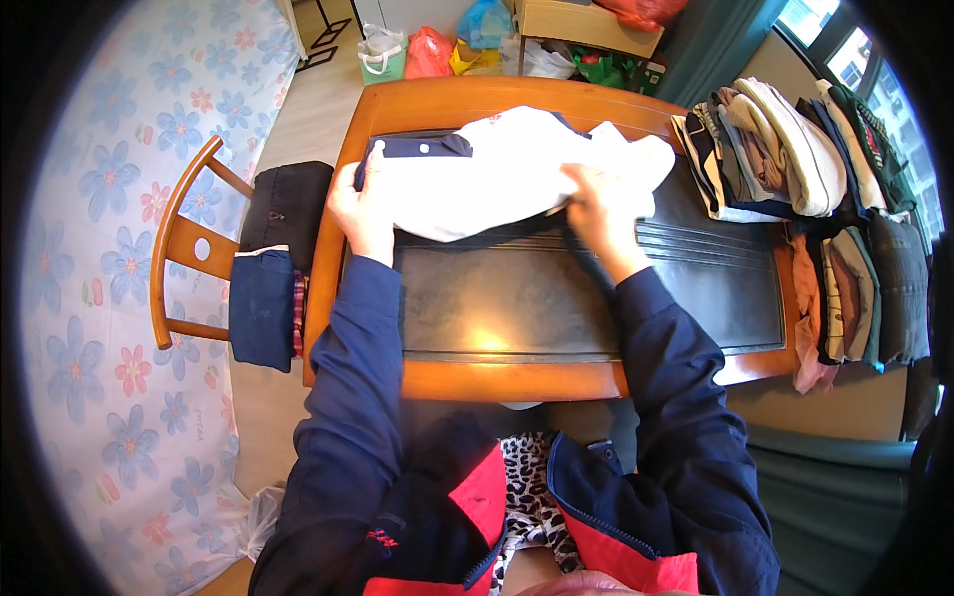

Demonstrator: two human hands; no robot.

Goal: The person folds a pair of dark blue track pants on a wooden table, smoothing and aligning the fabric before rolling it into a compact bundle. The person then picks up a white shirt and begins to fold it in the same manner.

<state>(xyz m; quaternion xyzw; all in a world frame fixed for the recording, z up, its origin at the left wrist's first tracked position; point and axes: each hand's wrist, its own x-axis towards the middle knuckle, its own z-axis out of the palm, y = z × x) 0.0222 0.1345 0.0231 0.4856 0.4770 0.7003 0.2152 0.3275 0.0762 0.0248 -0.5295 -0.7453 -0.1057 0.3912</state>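
Note:
A white shirt with a navy buttoned strip spreads over the far half of the wooden table. At the strip's left end, my left hand pinches the cloth, thumb on top. My right hand, a little blurred, grips the shirt's near edge towards its right side. Beyond that hand lies a bunched white part of the shirt. Dark cloth shows below the white fabric, and its full shape is hidden.
The table has a dark glossy inset. Stacks of folded clothes stand at its right end, with more folded clothes nearer me. At left, a wooden chair holds folded dark trousers. Several bags sit beyond the table.

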